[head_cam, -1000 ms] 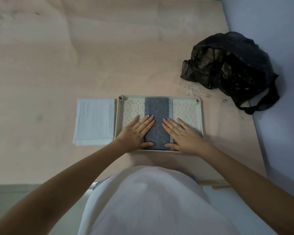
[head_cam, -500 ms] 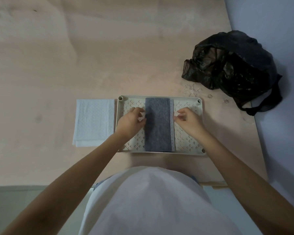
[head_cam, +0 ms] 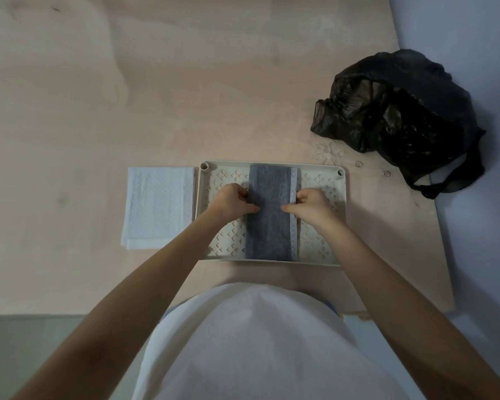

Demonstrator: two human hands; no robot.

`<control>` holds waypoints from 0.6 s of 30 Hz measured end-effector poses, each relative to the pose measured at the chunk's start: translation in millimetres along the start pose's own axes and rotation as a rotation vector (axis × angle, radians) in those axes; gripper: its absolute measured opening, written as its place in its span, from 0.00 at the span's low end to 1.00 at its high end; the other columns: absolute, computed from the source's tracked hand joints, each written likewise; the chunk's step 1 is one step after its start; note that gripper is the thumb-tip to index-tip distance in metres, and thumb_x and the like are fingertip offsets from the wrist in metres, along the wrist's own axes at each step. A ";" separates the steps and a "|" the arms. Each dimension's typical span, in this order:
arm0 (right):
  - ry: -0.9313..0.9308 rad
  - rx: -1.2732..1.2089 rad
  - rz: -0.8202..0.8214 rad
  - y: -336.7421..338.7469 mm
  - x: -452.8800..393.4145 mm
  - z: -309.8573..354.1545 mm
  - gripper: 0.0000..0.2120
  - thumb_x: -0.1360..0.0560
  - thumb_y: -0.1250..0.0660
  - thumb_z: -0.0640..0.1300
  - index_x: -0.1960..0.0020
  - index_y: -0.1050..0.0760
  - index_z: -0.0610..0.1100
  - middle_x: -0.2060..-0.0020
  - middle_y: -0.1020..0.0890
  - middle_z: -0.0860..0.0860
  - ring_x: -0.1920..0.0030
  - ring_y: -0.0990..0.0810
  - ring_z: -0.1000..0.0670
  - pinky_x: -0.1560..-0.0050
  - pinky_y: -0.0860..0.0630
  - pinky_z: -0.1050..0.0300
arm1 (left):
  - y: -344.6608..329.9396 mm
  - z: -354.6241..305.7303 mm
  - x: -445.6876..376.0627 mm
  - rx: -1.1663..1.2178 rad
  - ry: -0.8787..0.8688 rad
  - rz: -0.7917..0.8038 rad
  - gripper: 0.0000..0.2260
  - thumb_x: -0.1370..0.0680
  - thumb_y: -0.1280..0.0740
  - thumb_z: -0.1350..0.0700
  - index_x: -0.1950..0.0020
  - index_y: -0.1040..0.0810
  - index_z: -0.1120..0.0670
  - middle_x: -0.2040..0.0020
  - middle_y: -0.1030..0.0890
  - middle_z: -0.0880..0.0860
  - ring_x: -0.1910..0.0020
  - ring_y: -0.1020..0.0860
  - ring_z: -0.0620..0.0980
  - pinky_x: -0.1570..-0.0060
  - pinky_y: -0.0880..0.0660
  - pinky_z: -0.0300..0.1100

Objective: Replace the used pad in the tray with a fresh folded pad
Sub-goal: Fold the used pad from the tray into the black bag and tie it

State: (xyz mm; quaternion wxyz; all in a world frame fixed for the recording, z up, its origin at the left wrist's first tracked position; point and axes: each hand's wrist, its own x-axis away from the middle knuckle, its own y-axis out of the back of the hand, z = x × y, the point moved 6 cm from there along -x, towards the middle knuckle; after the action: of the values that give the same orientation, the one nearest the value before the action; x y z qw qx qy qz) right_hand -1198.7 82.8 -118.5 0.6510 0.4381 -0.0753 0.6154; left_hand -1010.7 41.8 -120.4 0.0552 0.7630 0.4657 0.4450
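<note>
A cream tray (head_cam: 341, 215) with a cut-out pattern sits on a pale wooden floor (head_cam: 185, 96), just in front of the person's white shirt (head_cam: 257, 342). Down the middle of the tray, running from 12 to 6 o'clock, lies a folded grey pad (head_cam: 269, 235) with a lighter strip along its 3 o'clock edge. The left hand (head_cam: 231, 200) pinches the pad's 9 o'clock edge, thumb on top and fingers curled under; the right hand (head_cam: 312, 202) grips the 3 o'clock edge in the same way, at about the pad's mid-length. At 9 o'clock from the tray, just beside its rim, a white folded pad (head_cam: 159, 206) lies flat on the floor. At about 2 o'clock from the tray, near a pale blue wall (head_cam: 474, 39), sits a crumpled black plastic bag (head_cam: 401, 111).
</note>
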 end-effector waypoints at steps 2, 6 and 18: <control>0.020 -0.027 -0.005 1.1 0.4 -0.4 0.08 0.33 0.24 0.41 0.63 0.24 0.42 0.68 0.23 0.51 0.66 0.25 0.53 0.66 0.30 0.60 | 1.6 -1.9 1.0 0.023 -0.002 0.004 0.20 0.31 0.24 0.57 0.43 0.23 0.62 0.48 0.20 0.57 0.47 0.22 0.56 0.54 0.27 0.43; 0.074 -0.030 -0.018 5.3 0.9 0.7 0.09 0.34 0.23 0.44 0.61 0.21 0.41 0.68 0.23 0.49 0.67 0.26 0.52 0.64 0.31 0.60 | 5.1 -4.1 4.5 0.089 0.010 -0.005 0.14 0.30 0.25 0.59 0.46 0.22 0.59 0.64 0.23 0.51 0.65 0.22 0.49 0.70 0.29 0.36; -0.099 -0.347 0.026 11.2 9.5 6.1 0.10 0.22 0.43 0.48 0.49 0.25 0.45 0.58 0.14 0.48 0.72 0.23 0.55 0.75 0.37 0.65 | 11.4 -3.3 13.5 0.582 0.200 0.074 0.18 0.19 0.43 0.47 0.37 0.26 0.57 0.54 0.17 0.57 0.62 0.20 0.51 0.63 0.25 0.41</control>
State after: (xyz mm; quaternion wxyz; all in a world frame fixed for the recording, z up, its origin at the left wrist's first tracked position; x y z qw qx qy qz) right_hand -1203.6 84.1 -103.4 0.7042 0.3479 -0.2183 0.5791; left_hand -1003.3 44.5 -104.3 -0.2279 0.7155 0.5485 0.3678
